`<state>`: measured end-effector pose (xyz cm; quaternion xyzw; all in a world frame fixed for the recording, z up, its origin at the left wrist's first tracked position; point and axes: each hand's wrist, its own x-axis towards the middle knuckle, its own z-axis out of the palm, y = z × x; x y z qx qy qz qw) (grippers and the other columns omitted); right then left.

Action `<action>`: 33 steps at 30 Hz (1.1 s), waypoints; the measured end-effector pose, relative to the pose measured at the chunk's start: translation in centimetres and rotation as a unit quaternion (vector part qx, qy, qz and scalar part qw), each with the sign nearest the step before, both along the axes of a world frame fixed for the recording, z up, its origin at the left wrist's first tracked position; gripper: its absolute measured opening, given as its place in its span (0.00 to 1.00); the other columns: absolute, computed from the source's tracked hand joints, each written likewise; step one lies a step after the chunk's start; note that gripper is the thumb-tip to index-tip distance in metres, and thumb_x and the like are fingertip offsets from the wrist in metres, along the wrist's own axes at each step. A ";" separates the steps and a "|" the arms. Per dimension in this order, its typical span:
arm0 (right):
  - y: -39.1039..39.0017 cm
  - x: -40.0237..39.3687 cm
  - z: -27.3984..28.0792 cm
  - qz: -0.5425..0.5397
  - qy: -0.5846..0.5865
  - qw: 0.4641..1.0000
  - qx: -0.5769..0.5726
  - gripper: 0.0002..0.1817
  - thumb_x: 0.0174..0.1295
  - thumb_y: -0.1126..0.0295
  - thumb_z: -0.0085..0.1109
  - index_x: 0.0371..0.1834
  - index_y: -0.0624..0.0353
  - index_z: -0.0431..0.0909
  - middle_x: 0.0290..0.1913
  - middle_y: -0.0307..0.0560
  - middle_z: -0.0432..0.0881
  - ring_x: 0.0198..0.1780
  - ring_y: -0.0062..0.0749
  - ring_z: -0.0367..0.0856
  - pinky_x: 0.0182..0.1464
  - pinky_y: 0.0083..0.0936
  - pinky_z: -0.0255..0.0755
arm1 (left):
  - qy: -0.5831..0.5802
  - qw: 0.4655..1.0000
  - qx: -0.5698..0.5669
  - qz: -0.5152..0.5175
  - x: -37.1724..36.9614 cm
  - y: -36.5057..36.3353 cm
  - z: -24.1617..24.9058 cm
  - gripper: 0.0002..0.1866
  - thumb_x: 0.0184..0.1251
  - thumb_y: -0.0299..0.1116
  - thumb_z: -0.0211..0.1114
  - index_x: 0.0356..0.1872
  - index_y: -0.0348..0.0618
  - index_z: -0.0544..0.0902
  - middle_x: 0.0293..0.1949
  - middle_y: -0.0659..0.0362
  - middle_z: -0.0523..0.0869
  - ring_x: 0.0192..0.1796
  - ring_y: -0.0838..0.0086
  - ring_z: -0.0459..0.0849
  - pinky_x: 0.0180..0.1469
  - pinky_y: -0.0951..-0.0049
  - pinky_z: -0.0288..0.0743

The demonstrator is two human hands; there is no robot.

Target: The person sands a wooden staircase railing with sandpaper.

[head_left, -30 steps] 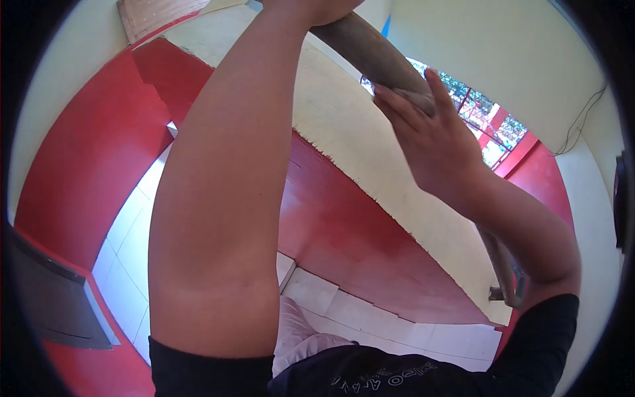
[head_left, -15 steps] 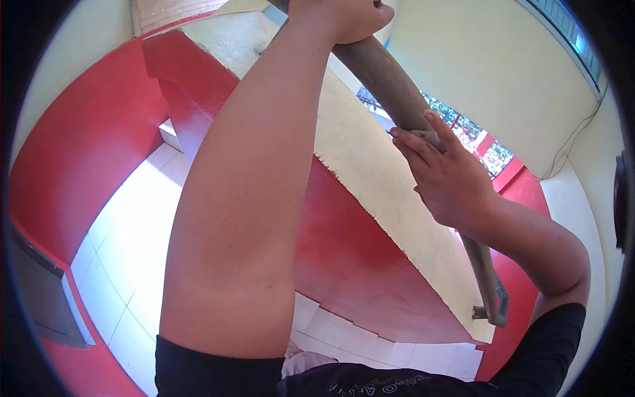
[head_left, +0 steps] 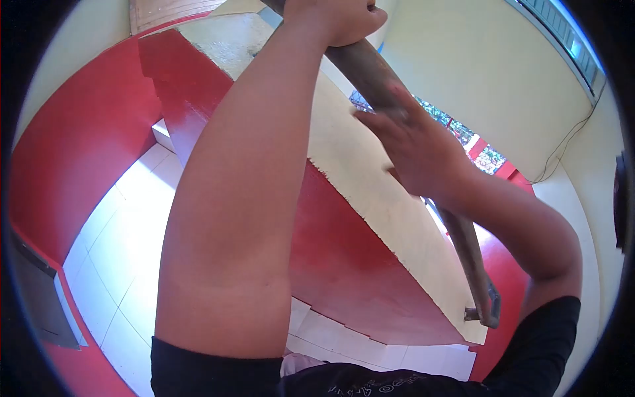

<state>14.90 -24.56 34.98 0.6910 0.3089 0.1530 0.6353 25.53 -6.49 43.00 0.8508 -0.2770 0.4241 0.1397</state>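
At the top of the head view my left hand (head_left: 337, 21) is closed around a dark, worn handrail (head_left: 367, 73). The rail slopes down to the right, past a pale-topped red stair wall. Lower on it lies my right hand (head_left: 426, 155), smeared by motion, its fingers laid across and around the rail. Under those fingers a small greyish sheet (head_left: 401, 114) shows only as a blur; its kind is not clear. The rail's lower end bends to a bracket (head_left: 471, 313) on the wall top.
The red stair wall (head_left: 357, 245) with its cream top (head_left: 350, 165) runs diagonally beneath the rail. White floor tiles (head_left: 112, 264) lie below on the left. At the right, loose cables (head_left: 565, 145) hang along the cream wall (head_left: 463, 59).
My right hand has slid up the handrail, toward my left hand, and is now blurred. My left hand keeps its hold. The whole view has shifted slightly.
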 end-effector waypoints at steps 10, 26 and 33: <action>-0.2 -1.1 -0.1 -0.026 -0.003 0.999 0.031 0.30 0.79 0.44 0.36 0.63 0.51 0.83 0.81 0.42 0.60 0.85 0.32 0.44 0.81 0.62 0.16 | 0.024 0.999 0.007 0.024 1.1 -0.7 0.3 0.22 0.68 0.49 0.52 0.43 0.50 0.91 0.47 0.52 0.91 0.54 0.58 0.87 0.63 0.55 0.71; 4.0 0.6 0.2 -0.083 -0.045 0.995 0.022 0.33 0.79 0.42 0.34 0.58 0.51 0.86 0.79 0.44 0.64 0.86 0.37 0.39 0.80 0.63 0.13 | 0.019 1.000 0.010 0.021 1.2 -0.7 0.3 0.22 0.68 0.50 0.52 0.43 0.50 0.91 0.47 0.53 0.91 0.53 0.58 0.87 0.62 0.54 0.73; 1.2 -1.2 -0.2 -0.091 0.009 0.995 0.043 0.33 0.77 0.39 0.37 0.61 0.49 0.85 0.79 0.43 0.64 0.86 0.39 0.39 0.80 0.62 0.12 | 0.035 0.999 0.009 0.026 1.0 -0.6 0.5 0.22 0.69 0.50 0.52 0.44 0.51 0.91 0.47 0.54 0.91 0.54 0.58 0.87 0.63 0.55 0.72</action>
